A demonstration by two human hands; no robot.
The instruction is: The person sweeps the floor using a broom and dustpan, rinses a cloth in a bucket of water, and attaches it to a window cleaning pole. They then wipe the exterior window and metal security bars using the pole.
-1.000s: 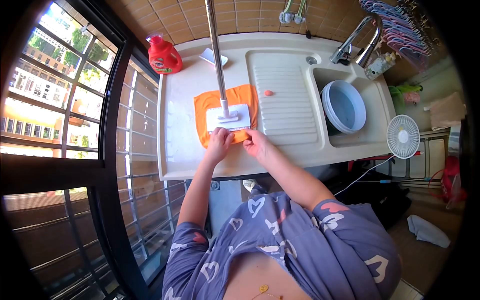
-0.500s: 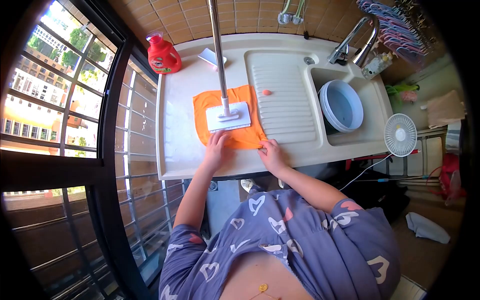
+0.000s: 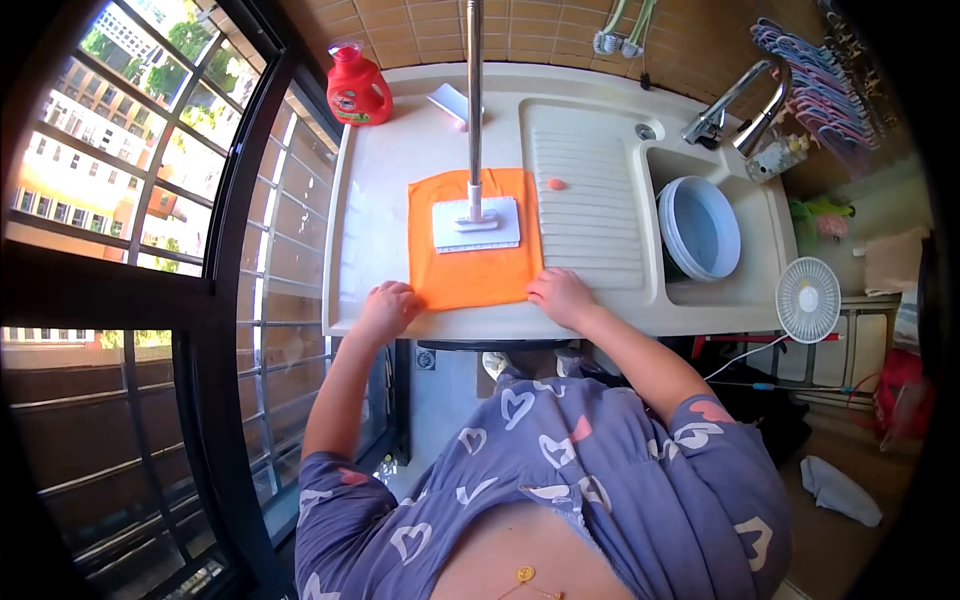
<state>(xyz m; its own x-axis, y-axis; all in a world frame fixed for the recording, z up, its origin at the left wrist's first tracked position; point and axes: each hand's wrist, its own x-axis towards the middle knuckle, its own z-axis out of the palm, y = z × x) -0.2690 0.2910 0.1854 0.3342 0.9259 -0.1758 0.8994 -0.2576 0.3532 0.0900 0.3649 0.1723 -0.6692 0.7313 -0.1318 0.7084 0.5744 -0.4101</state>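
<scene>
An orange cloth (image 3: 470,282) lies spread flat on the pale counter, left of the ribbed drainboard. On top of it rests a white flat mop head (image 3: 450,228), its metal pole (image 3: 474,110) rising toward the wall. My left hand (image 3: 388,308) is closed at the cloth's lower left corner, fingers curled on its edge. At the lower right corner my right hand (image 3: 560,296) pinches the cloth's edge between its fingers.
A red detergent bottle (image 3: 357,88) and a white tray-like piece (image 3: 449,101) stand at the back left. A small pink object (image 3: 557,184) lies on the drainboard (image 3: 590,230). A white bucket (image 3: 702,228) sits in the sink, under a faucet (image 3: 735,105). A fan (image 3: 808,300) is at the right.
My hands have moved apart, the left one to the cloth's left corner. The cloth's near edge is now drawn out straight and flat. The view has shifted slightly.
</scene>
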